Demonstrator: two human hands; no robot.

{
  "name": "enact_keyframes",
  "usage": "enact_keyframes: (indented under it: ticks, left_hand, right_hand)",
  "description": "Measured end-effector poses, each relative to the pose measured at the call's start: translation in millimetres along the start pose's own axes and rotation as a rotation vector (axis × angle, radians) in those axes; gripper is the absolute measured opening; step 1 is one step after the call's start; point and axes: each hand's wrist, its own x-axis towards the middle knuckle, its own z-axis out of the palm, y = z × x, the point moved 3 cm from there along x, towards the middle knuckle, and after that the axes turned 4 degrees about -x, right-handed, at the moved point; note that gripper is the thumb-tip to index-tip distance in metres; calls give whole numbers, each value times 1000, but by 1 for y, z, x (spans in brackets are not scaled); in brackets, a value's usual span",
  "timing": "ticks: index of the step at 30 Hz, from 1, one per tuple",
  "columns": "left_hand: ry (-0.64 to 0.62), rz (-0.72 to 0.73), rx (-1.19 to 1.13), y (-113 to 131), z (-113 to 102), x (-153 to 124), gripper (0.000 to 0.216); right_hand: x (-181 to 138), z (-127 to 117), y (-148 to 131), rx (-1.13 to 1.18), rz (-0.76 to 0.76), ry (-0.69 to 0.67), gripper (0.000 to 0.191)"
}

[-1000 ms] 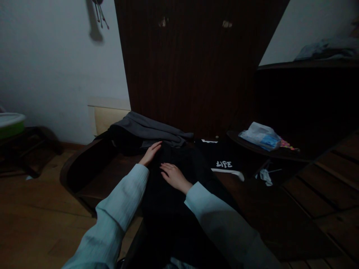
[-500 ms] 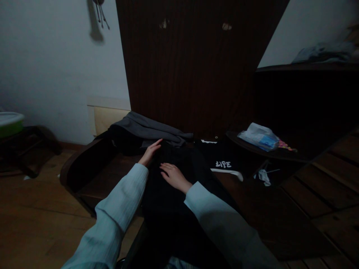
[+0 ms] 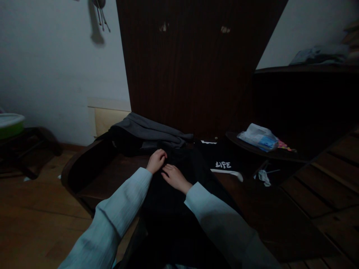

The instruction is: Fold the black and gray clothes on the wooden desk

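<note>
A black garment [image 3: 165, 198], trousers by its long shape though the dark hides its details, lies over the dark wooden bench [image 3: 103, 179] and runs toward me. My left hand [image 3: 157, 160] is closed at the garment's upper left part, fingers curled down onto the cloth. Just right of it, my right hand [image 3: 175, 177] lies flat on the same cloth, fingers stretched out. Behind both hands rests a grey garment [image 3: 154, 129]. To the right is a folded black garment [image 3: 221, 155] with white lettering and a white edge.
A plastic packet [image 3: 259, 137] sits on the rounded shelf [image 3: 246, 145] at right. At far left, a green tub with a whitish lid [image 3: 11, 126] stands on a dark stool [image 3: 30, 149]. A tall dark wooden panel [image 3: 193, 67] rises behind the bench.
My left hand has gone from stretched fingers to curled ones on the black cloth, moving slightly right and nearer me. The right hand stays almost in place.
</note>
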Motion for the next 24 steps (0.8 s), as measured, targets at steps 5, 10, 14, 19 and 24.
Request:
enact_keyframes:
  ticks: [5, 10, 14, 19, 24]
  left_hand:
    - [-151, 9, 28, -4, 17, -3, 25]
    - [-173, 26, 71, -7, 18, -5, 30]
    - [-207, 65, 157, 1, 21, -9, 31]
    - [-235, 12, 229, 7, 28, -21, 41]
    - [-339, 113, 218, 20, 28, -27, 49]
  right_hand:
    - [-1, -1, -4, 0, -19, 22, 19]
    - [1, -17, 6, 118, 176, 197, 22]
    - [5, -54, 46, 210, 443, 296, 26]
    - [-18, -101, 105, -78, 604, 192, 20]
    - [-53, -110, 132, -256, 770, -44, 23]
